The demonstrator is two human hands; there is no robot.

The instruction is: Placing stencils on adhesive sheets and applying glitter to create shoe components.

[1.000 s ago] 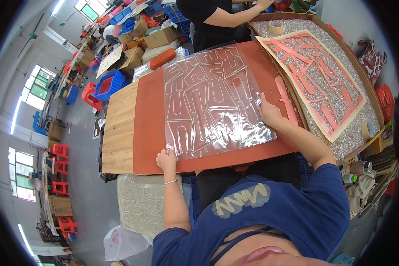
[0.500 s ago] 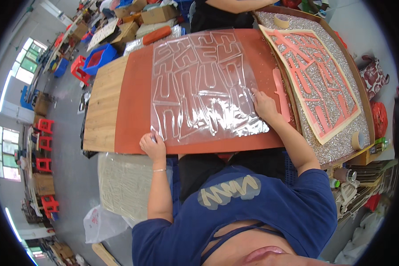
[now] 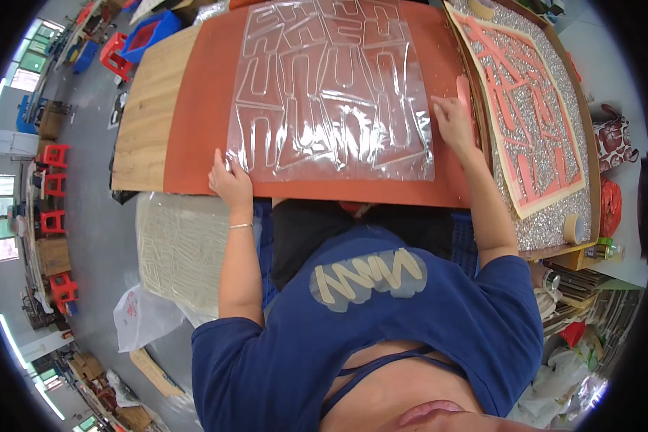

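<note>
A clear plastic sheet (image 3: 327,93) with cut letter-like shapes lies flat on an orange board (image 3: 201,108) across the wooden table (image 3: 147,115). My left hand (image 3: 230,180) presses down on the sheet's near left corner, fingers spread flat. At the sheet's right edge rests my right hand (image 3: 453,122), palm down, beside a pink strip (image 3: 464,90) on the board. Neither hand holds anything.
To the right lies a glittery silver panel (image 3: 554,201) carrying a pink cut-out sheet (image 3: 525,122). A tape roll (image 3: 574,229) sits at its near corner. Red stools (image 3: 54,155) and blue crates (image 3: 151,32) stand on the floor at left. A pale textured sheet (image 3: 180,252) lies below the table.
The view has tilted down and closer to the table. Both hands stay on the plastic sheet; the left has slid along its near left corner. The other person at the far side is out of view.
</note>
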